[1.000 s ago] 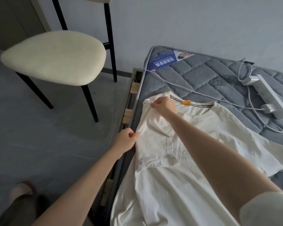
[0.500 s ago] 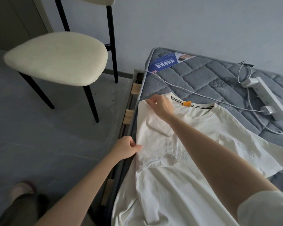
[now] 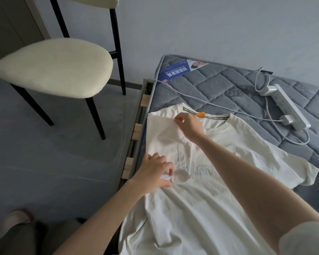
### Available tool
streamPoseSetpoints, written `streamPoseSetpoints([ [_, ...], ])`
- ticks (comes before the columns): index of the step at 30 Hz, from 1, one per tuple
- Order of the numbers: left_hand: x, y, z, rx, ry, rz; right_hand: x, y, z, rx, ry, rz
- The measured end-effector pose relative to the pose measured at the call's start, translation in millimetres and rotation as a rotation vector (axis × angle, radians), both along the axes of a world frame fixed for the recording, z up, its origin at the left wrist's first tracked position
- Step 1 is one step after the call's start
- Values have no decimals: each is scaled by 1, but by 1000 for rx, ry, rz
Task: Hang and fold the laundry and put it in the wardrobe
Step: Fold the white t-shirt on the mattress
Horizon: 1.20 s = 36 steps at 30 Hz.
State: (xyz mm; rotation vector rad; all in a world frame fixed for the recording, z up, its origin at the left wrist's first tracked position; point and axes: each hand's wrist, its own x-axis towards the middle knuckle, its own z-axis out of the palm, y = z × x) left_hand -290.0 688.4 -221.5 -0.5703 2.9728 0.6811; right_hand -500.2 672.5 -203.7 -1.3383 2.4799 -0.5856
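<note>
The white T-shirt (image 3: 250, 144) lies spread flat on the grey quilted mattress (image 3: 219, 89), collar toward the wall and hem hanging over the near edge. The folded sleeve (image 3: 166, 137) on the chair side is turned inward over the body panel.

The right hand (image 3: 189, 124) pinches the fabric at the shoulder, just beside the collar, which anchors the top of the fold line. The left hand (image 3: 155, 170) pinches the lower edge of the folded sleeve, holding the fold taut and straight along the mattress edge.

The step in hand is judged to be the first lengthwise fold. The opposite sleeve lies unfolded, near a power strip (image 3: 287, 105) and clear of it.
</note>
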Motion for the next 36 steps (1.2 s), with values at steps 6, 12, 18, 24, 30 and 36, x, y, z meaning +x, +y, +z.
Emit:
streamPoseSetpoints([
  [6, 5, 1, -2, 244, -8, -11, -7, -15, -1, 70, 29, -7],
  [12, 9, 1, 6, 326, 9, 67, -9, 1, -8, -37, 37, -149],
  [18, -10, 14, 6, 173, 19, 93, -11, 22, 6, 180, -153, -328],
  [24, -24, 26, -1, 199, 45, 181, -3, 36, 8, 248, -546, -379],
  [30, -26, 24, 3, 302, 69, 225, -1, 34, 18, 294, -734, -386],
  [36, -24, 24, 11, 487, 75, 155, -3, 26, 19, 157, -669, -405],
])
